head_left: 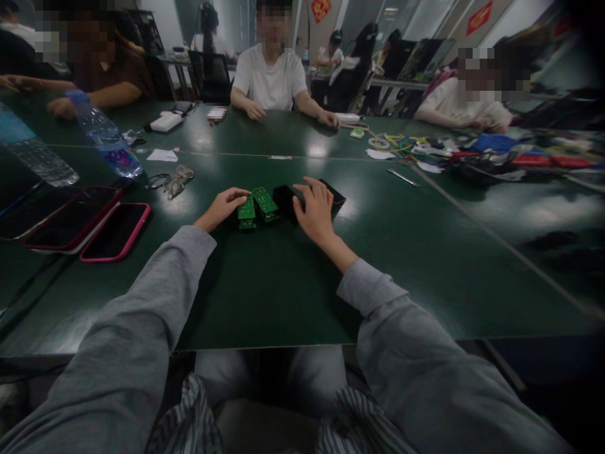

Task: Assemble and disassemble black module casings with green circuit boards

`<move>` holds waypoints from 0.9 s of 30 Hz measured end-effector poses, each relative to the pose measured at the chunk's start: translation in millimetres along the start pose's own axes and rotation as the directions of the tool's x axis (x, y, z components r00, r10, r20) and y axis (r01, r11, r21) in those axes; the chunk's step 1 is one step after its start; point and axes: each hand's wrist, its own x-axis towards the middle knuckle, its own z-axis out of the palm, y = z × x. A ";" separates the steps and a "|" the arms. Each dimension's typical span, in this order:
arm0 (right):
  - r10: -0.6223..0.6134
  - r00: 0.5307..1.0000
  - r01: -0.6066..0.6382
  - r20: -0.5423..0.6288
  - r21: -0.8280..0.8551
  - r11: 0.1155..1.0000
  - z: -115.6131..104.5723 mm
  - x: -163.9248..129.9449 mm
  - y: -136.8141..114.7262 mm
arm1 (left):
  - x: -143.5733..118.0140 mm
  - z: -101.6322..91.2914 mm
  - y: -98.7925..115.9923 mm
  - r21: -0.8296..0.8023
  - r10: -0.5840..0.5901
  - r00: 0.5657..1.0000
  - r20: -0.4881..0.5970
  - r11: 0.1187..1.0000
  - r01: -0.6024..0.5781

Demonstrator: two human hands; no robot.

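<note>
Green table: hands touch circuit boards, black case.

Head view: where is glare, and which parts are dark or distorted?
Head view: ceiling lights glare on the green table, brightest behind the black object under the right hand; corners darken; table edges bend outward; far people are soft.

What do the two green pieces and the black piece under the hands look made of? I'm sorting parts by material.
The two green pieces by the left hand look like matte circuit boards with pale markings. The black piece under the right hand looks like smooth plastic, though it is too dark to be sure.
</note>
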 end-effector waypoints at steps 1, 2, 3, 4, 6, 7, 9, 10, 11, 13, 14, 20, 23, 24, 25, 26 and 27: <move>0.035 0.999 -0.035 -0.019 -0.020 0.999 1.2 1.2 6.4 | -0.7 0.1 1.4 0.002 -0.003 1.000 0.000 1.000 0.003; 0.065 0.998 -0.066 -0.025 -0.031 0.997 3.0 2.2 13.2 | -1.3 0.3 2.6 0.003 -0.005 1.000 0.000 1.000 0.005; 0.090 0.996 -0.090 -0.017 -0.032 0.995 5.1 2.9 19.5 | -1.7 0.3 3.3 0.001 -0.006 1.000 0.000 1.000 0.006; 0.108 0.994 -0.108 0.004 -0.023 0.994 7.1 3.2 24.9 | -1.8 0.4 3.6 -0.001 -0.007 1.000 -0.002 1.000 0.007; 0.128 0.991 -0.128 0.050 0.003 0.992 9.8 3.0 31.4 | -1.1 0.4 2.7 -0.006 -0.007 1.000 -0.006 1.000 0.007; 0.131 0.990 -0.132 0.055 0.011 0.991 10.2 2.7 32.2 | -0.5 0.3 1.7 -0.006 -0.007 1.000 -0.009 1.000 0.007; 0.120 0.992 -0.120 0.029 0.011 0.993 9.1 2.4 30.3 | 1.0 0.2 -0.6 -0.006 -0.001 1.000 -0.010 1.000 0.001; 0.105 0.994 -0.105 0.014 0.012 0.994 8.0 2.4 28.4 | 1.6 0.2 -1.6 -0.007 0.002 1.000 -0.010 1.000 -0.002; 0.084 0.996 -0.084 0.015 0.025 0.996 6.8 2.5 26.3 | 2.0 0.2 -2.2 -0.010 0.004 1.000 -0.007 1.000 -0.004; 0.036 0.997 -0.043 0.073 0.091 0.995 5.0 2.4 22.2 | 1.9 0.2 -2.2 -0.013 0.002 1.000 -0.007 1.000 -0.002; 0.019 0.993 -0.034 0.116 0.132 0.991 4.3 1.9 20.2 | 1.5 0.3 -1.7 -0.014 -0.001 1.000 -0.007 1.000 0.001; -0.027 0.969 -0.038 0.247 0.255 0.966 -5.8 -13.0 7.0 | -0.3 0.4 2.1 -0.025 -0.022 1.000 -0.001 0.999 0.022; -0.034 0.961 -0.046 0.275 0.280 0.959 -18.8 -25.5 2.5 | 0.4 0.4 1.7 -0.023 -0.019 1.000 0.000 1.000 0.019; -0.033 0.958 -0.051 0.284 0.284 0.957 -24.0 -30.0 2.1 | 0.6 0.5 1.5 -0.021 -0.014 1.000 -0.003 1.000 0.014; -0.029 0.956 -0.058 0.293 0.282 0.958 -29.5 -34.7 2.1 | 0.7 0.5 1.5 -0.019 -0.010 1.000 -0.002 1.000 0.010; -0.021 0.952 -0.066 0.304 0.275 0.959 -35.3 -39.9 2.5 | 0.6 0.5 1.6 -0.017 -0.007 1.000 0.001 1.000 0.007; -0.009 0.948 -0.078 0.318 0.261 0.962 -41.6 -45.6 3.2 | 0.5 0.5 1.7 -0.012 -0.005 1.000 0.003 1.000 0.005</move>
